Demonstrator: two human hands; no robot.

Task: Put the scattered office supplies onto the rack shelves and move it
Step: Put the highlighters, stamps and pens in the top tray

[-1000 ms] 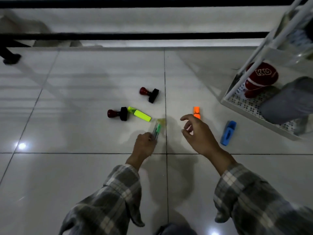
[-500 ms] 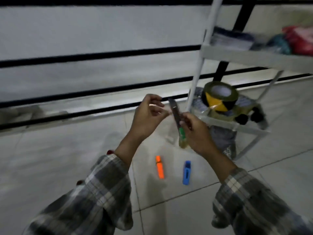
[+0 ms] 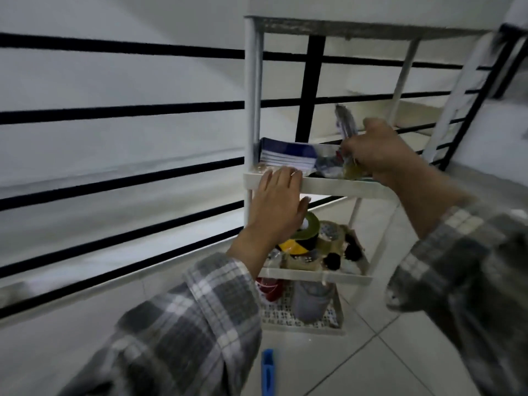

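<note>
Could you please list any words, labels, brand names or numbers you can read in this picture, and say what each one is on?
No text is readable in this view.
The stacked booklets on the rack's middle shelf are too blurred to read.
The yellow-and-black tape roll shows stripes only.
The blue item on the floor shows no label.

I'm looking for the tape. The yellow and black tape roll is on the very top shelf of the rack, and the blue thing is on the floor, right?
Not quite. The head view shows the yellow and black tape roll on a lower shelf, under the one the left hand touches, not the top. The blue thing is on the floor.
</note>
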